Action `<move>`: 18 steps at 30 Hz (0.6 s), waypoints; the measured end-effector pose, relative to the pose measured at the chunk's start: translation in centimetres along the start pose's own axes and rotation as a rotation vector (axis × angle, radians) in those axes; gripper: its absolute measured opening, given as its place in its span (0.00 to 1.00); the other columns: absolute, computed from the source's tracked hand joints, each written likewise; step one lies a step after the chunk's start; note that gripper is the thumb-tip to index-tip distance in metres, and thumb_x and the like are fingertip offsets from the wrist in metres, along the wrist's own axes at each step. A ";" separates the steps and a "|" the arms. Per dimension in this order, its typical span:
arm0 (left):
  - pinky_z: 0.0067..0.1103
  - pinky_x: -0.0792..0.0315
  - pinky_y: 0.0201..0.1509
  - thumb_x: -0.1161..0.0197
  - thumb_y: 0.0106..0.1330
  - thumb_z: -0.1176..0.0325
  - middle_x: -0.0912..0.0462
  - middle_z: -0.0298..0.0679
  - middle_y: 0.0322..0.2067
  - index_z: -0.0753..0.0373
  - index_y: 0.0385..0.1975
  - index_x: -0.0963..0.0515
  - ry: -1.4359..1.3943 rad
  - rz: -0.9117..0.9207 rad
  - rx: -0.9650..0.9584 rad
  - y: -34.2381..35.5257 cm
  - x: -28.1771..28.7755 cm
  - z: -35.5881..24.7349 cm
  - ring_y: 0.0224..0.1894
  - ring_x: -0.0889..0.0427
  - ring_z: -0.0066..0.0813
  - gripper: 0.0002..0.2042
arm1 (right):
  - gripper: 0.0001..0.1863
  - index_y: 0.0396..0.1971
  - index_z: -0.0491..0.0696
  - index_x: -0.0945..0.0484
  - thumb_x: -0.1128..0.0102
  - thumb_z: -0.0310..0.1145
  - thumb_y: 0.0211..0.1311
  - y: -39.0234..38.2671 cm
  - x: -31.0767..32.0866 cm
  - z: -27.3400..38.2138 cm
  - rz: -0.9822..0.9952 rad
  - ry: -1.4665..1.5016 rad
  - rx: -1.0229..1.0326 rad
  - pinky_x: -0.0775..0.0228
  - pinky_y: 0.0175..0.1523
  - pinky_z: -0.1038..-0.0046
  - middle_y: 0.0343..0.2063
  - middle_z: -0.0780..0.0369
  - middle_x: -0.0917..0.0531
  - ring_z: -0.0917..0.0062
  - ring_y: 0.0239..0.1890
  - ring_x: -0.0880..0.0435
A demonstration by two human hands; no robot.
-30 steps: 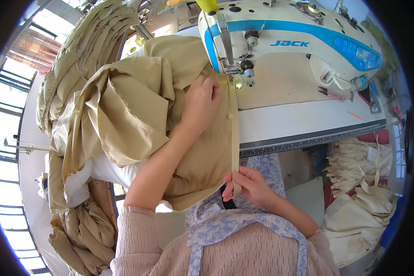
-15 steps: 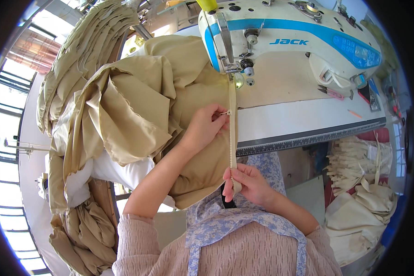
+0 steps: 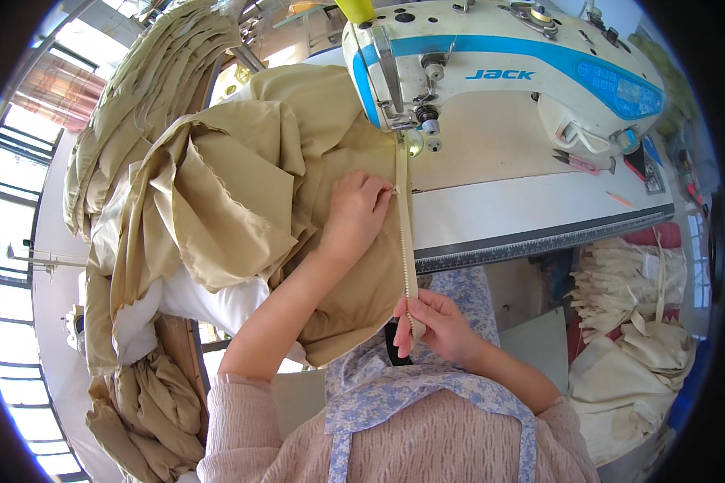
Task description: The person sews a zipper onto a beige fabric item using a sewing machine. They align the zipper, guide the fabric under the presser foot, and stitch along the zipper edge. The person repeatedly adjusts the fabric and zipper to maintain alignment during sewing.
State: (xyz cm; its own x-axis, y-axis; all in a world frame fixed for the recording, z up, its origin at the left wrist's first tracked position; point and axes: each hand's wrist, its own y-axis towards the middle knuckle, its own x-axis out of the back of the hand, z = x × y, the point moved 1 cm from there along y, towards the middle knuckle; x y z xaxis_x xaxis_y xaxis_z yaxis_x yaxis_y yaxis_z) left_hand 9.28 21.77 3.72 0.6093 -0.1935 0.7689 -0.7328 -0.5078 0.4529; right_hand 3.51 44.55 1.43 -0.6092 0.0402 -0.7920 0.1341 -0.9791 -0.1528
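1. The left hand (image 3: 353,216) pinches the small slider (image 3: 395,191) of a beige zipper (image 3: 404,245).
2. The right hand (image 3: 445,328) pinches the zipper near its lower end.
3. The zipper lies along the right edge of tan fabric (image 3: 354,294), from the sewing machine (image 3: 491,48) down past the worktop (image 3: 499,211).

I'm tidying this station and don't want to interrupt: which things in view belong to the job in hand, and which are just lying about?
In the job:
cream zipper tape with raised teeth, held by the right hand
smooth tan fabric panel, under the left hand
white-and-blue sewing machine

Seemingly lying about:
pink-handled snips with dark blades
thin orange stick
bundled cream fabric strips
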 end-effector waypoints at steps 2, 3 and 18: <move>0.37 0.30 0.48 0.32 0.62 0.74 0.18 0.39 0.33 0.62 0.32 0.19 0.091 0.020 -0.004 0.5 -0.2 -0.2 0.39 0.20 0.43 0.03 | 0.17 0.49 0.42 0.25 0.57 0.41 0.84 0.1 0.0 -0.3 -0.008 0.012 -0.006 0.19 0.42 0.70 0.33 0.55 0.12 0.71 0.31 0.11; 0.37 0.30 0.48 0.32 0.61 0.74 0.17 0.39 0.33 0.62 0.31 0.19 0.137 0.031 -0.006 0.8 -0.4 -0.3 0.39 0.19 0.42 0.03 | 0.18 0.49 0.42 0.24 0.57 0.42 0.84 0.2 0.0 -0.5 -0.012 0.018 -0.009 0.18 0.42 0.70 0.33 0.55 0.12 0.71 0.31 0.11; 0.41 0.24 0.56 0.35 0.64 0.65 0.15 0.47 0.42 0.65 0.42 0.18 0.178 0.061 0.258 9.4 -4.7 5.3 0.49 0.17 0.50 0.12 | 0.18 0.52 0.38 0.24 0.56 0.38 0.84 0.5 0.0 -0.6 -0.086 -0.252 -0.030 0.19 0.45 0.71 0.36 0.54 0.12 0.70 0.38 0.10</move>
State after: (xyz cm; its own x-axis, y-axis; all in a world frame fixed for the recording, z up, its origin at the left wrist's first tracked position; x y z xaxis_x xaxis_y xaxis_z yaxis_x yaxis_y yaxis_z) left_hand 1.12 13.45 1.95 0.4869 -0.0916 0.8686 -0.6515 -0.7005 0.2913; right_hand 4.08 44.19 1.00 -0.7940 0.0689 -0.6040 0.0940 -0.9677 -0.2339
